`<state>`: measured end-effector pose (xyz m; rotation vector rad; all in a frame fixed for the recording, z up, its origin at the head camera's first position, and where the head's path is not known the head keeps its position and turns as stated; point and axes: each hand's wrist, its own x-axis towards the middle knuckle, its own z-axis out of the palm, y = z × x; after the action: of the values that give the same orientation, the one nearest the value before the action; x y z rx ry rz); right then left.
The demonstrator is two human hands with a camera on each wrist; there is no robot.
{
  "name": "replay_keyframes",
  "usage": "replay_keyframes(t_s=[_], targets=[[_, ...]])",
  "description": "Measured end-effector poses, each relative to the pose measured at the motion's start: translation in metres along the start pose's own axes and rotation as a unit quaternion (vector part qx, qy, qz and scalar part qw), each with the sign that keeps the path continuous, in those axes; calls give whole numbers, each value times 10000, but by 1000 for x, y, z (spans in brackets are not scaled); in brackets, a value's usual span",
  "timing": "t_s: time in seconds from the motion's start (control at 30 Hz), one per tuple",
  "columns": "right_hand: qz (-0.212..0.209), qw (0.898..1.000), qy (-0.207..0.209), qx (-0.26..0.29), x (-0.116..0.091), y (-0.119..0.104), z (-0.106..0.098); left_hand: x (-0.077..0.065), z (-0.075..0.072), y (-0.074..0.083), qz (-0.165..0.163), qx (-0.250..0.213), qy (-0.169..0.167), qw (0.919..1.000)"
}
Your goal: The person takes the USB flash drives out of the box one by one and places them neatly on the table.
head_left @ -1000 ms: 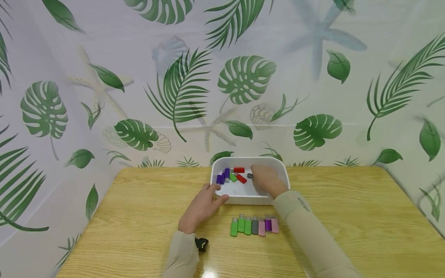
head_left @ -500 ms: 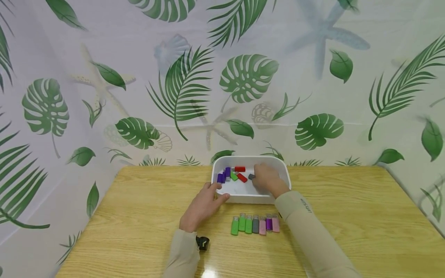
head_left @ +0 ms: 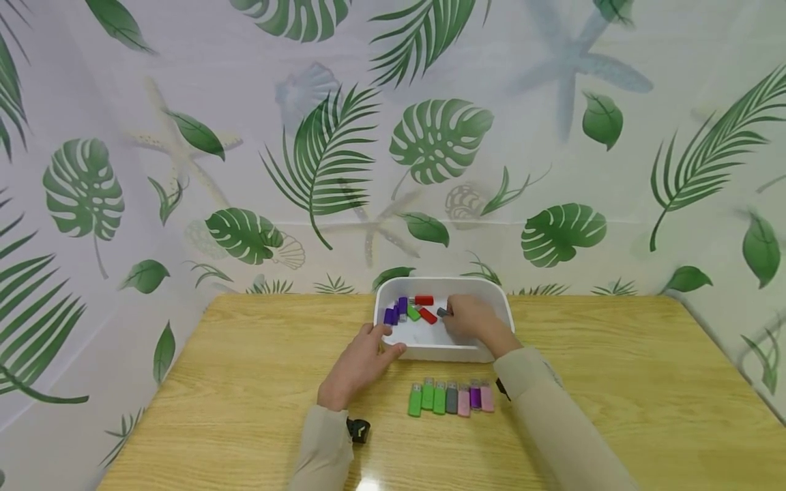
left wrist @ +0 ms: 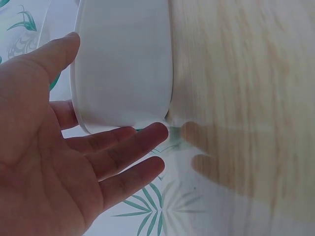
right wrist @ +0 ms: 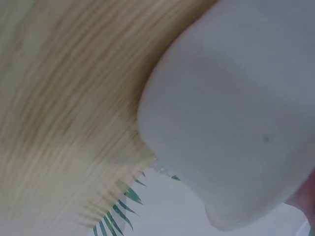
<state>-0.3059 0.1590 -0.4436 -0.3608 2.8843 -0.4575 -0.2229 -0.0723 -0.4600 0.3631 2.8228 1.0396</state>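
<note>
A white plastic bin point(head_left: 430, 352) stands toward the table's back. My left hand point(head_left: 359, 365) rests on its front left corner; the left wrist view shows the thumb at the rim and the other fingers point(left wrist: 133, 179) extended along the outside. Inside the bin my right hand point(head_left: 469, 318) pinches a grey USB stick point(head_left: 443, 312), partly hidden by its fingers. Red USB sticks point(head_left: 424, 300), a green USB stick point(head_left: 413, 312) and several purple USB sticks point(head_left: 402, 307) lie left of it. The right wrist view mostly shows the bin's outer wall point(right wrist: 221, 113).
In front of the bin, a row of USB sticks lies on the wooden table point(head_left: 258, 382): green ones point(head_left: 428, 395), a grey one point(head_left: 452, 399), pink ones point(head_left: 463, 402) and a purple one point(head_left: 475, 395). A leaf-printed cloth point(head_left: 344, 259) hangs behind the table.
My right hand stays in the bin while its wrist and forearm turn and shift slightly right. The grey USB stick tilts a little at its fingertips. My left hand stays put.
</note>
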Motion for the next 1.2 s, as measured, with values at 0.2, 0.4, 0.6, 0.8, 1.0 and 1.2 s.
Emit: replay_keyframes(t_s=[0.2,0.4,0.6,0.8,1.0,1.2], targets=[[-248,9908,743,1100,-26,0,-9,0,1,0,16,17,28,10000],[-687,9588,1668,2193,-64,2,-16,1,1,0,96,79,40,9999],[-576,9328,1849,3039,-86,1,-10,-1,1,0,45,64,-12,10000],[-582,9210,1978,3306,-91,1,-10,-2,3,-1,-11,12,-2,10000],[-657,9087,2250,3455,-98,-1,-15,-2,3,0,8,25,12,10000],[-769,8971,2434,3606,-109,-5,-23,-3,3,-1,122,21,22,9999]])
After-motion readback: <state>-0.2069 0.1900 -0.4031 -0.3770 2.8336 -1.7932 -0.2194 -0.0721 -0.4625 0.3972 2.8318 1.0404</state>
